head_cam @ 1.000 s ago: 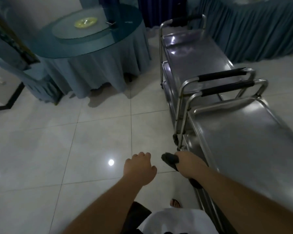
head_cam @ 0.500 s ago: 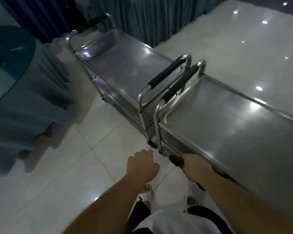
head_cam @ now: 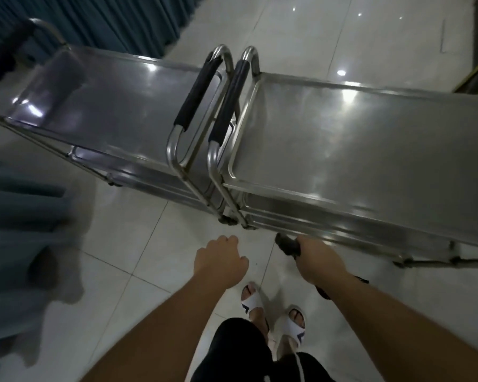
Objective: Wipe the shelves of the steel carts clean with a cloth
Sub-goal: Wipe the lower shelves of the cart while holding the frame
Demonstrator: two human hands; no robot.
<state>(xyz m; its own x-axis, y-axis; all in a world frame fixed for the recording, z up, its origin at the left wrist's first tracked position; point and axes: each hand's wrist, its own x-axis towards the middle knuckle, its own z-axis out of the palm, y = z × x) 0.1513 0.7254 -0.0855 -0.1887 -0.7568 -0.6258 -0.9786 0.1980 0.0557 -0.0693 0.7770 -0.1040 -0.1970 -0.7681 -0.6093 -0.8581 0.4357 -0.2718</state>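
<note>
Gripping a dark cloth (head_cam: pixel 287 246) low in the frame, the right hand (head_cam: pixel 316 257) is hovering beside the right cart (head_cam: pixel 370 150); the left hand (head_cam: pixel 218 261) is hanging loosely curled, holding nothing.

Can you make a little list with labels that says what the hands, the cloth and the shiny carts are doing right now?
left hand: fingers loosely curled, holds nothing, hangs over the floor
right hand: grips the dark cloth
cloth on a shelf: not yet, it is beside the right cart's lower edge
left cart: bare steel top shelf, black handle at its right end
right cart: bare steel top shelf, black handle at its left end
carts together: end to end, handles side by side
floor: pale shiny tiles
</note>
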